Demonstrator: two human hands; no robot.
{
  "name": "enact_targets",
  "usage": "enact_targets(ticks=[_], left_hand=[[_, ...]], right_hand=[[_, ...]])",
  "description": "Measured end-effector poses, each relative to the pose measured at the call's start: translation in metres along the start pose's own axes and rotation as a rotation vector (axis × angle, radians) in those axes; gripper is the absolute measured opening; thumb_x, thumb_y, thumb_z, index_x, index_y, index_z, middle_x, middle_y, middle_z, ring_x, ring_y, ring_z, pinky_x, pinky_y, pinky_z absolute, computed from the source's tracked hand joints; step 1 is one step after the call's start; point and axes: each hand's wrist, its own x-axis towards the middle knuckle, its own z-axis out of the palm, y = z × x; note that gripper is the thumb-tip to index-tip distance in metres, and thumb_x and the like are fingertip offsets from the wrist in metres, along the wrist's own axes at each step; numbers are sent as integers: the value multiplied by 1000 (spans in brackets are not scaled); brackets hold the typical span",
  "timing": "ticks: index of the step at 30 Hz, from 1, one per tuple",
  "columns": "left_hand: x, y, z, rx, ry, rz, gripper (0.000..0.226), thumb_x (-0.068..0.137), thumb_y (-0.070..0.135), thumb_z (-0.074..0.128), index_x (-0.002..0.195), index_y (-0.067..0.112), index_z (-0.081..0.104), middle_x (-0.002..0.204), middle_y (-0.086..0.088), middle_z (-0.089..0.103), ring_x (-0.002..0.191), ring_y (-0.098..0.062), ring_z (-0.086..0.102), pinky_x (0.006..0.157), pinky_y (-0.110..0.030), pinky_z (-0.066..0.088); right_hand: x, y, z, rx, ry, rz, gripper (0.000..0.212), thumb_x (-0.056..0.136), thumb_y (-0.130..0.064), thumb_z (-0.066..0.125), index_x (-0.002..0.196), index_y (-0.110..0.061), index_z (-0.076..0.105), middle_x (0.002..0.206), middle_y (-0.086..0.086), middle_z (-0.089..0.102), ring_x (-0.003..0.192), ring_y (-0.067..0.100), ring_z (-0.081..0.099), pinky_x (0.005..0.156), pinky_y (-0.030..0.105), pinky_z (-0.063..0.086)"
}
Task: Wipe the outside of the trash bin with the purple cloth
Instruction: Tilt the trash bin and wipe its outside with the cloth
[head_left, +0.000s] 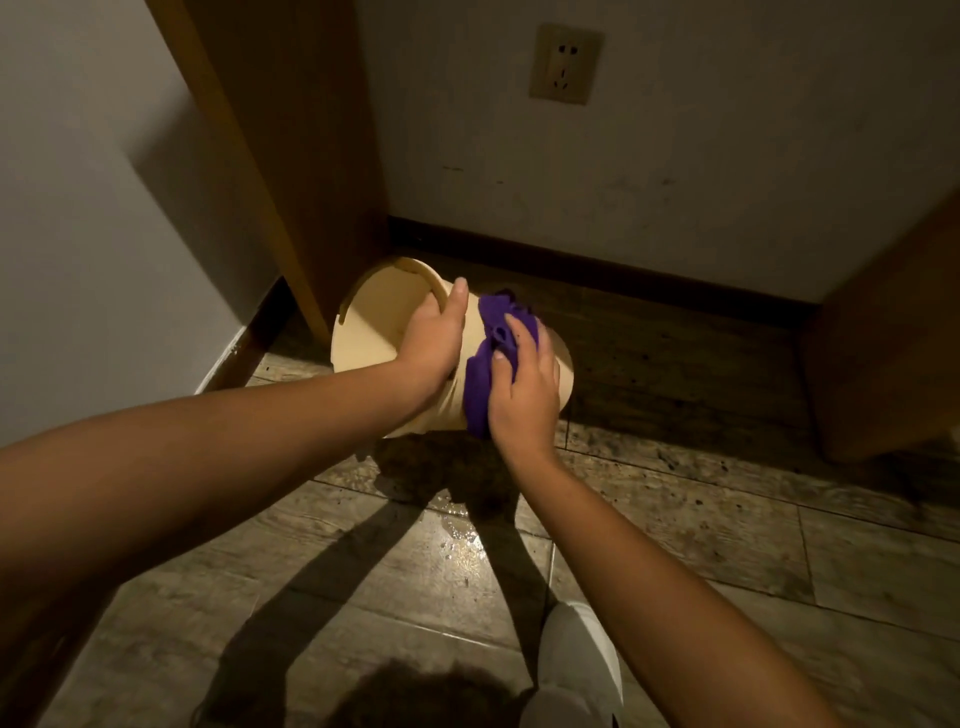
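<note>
Currently: cream trash bin tipped on its side on the wood-plank floor, mouth facing left, near the wall corner. Left hand clamped over the rim, thumb outside, arm extended. Right hand curled, fingers gripping the purple cloth, pressing it against the bin's outer wall.

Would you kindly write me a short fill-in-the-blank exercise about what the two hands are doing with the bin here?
1. The left hand grips the trash bin by its ____.
2. The right hand presses a cloth of ____ colour against the bin's outer wall.
3. The bin is not upright but ____, its opening facing left.
4. On the wall above is an electrical ____.

Missing words: rim; purple; tilted; socket
</note>
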Motion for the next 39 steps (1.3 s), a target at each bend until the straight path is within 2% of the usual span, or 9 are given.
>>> enact_targets(ticks=[6,9,12,16,22,26,29,35,39], left_hand=[[2,2,-10,70,77,21,62,106,56,34,152,15,41,115,7,62,116,-17,55,96,-37,40],[5,0,-17,111,96,40,64,106,56,35,154,14,37,133,3,59,118,-17,53,100,-37,42],[11,0,-26,93,108,27,66,103,59,40,150,14,42,106,11,60,93,-6,56,89,-33,45],[9,6,-23,-117,-23,-93,65,99,52,55,153,17,42,135,-11,65,124,-31,63,105,-50,50],[2,7,-26,-201,-124,-149,45,105,53,43,133,25,62,106,-4,80,87,-19,80,61,-29,62],[2,3,-35,-101,-57,-109,46,107,48,40,146,26,50,123,-10,71,107,-29,72,89,-45,58],[7,-6,-41,-19,45,-96,54,106,49,38,154,26,39,148,-10,52,136,-35,49,116,-56,35],[13,-10,-48,46,146,-89,57,106,49,37,153,16,40,128,-4,49,129,-30,46,110,-46,34],[14,-5,-49,77,146,-56,57,108,46,37,154,13,39,118,2,45,112,-19,41,97,-37,31]], right_hand=[[23,52,-8,-247,7,297,47,108,-35,45,154,-30,41,162,9,36,140,33,42,106,47,43],[44,59,-30,-234,1,432,44,107,-33,48,151,-27,45,148,11,49,127,33,56,98,43,46],[46,35,-39,-32,110,283,42,105,-31,54,147,-28,51,147,2,52,123,19,56,99,33,45],[21,-17,-25,131,67,-29,44,103,-36,53,147,-33,51,152,-3,50,131,11,50,106,28,42],[-2,-34,5,-61,-12,-154,48,106,-39,46,154,-30,43,164,0,38,151,22,31,121,52,30],[10,6,-2,-242,-9,-139,51,106,-47,44,153,-29,43,163,5,38,151,28,32,120,55,30],[18,39,-8,-297,61,-8,51,105,-48,43,150,-26,46,160,9,42,146,32,38,116,55,34],[19,89,-26,-237,150,365,51,107,-41,47,154,-23,39,153,15,44,128,40,56,97,50,50],[23,84,-39,-157,211,347,55,103,-38,58,154,-28,40,154,7,45,129,33,57,96,44,49]])
